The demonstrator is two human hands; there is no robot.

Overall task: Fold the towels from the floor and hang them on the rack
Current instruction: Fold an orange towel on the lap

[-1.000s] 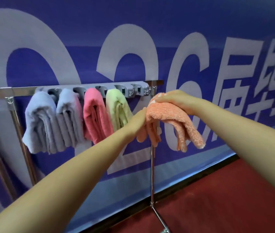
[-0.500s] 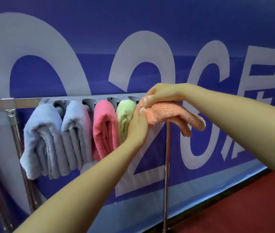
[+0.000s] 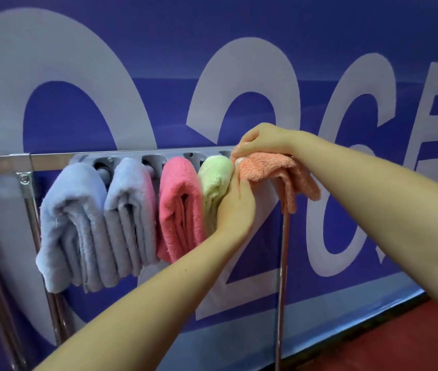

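Observation:
A folded orange towel point(image 3: 274, 167) lies over the right end of the grey rack point(image 3: 84, 158). My right hand point(image 3: 263, 139) grips its top from above, fingers curled over the fold. My left hand point(image 3: 236, 204) reaches up from below, its fingertips pinching the towel's left edge beside the green towel point(image 3: 213, 180). To the left hang a pink towel point(image 3: 179, 199) and two lavender towels point(image 3: 72, 218) point(image 3: 129, 210), all folded.
A metal frame rail point(image 3: 6, 162) carries the rack, with chrome legs point(image 3: 282, 277) below it. A blue banner point(image 3: 239, 49) with large white characters stands close behind. Red floor point(image 3: 399, 349) shows at the lower right.
Both hands carried the orange towel left and up onto the rack's right end, beside the green towel. The view has moved closer to the rack.

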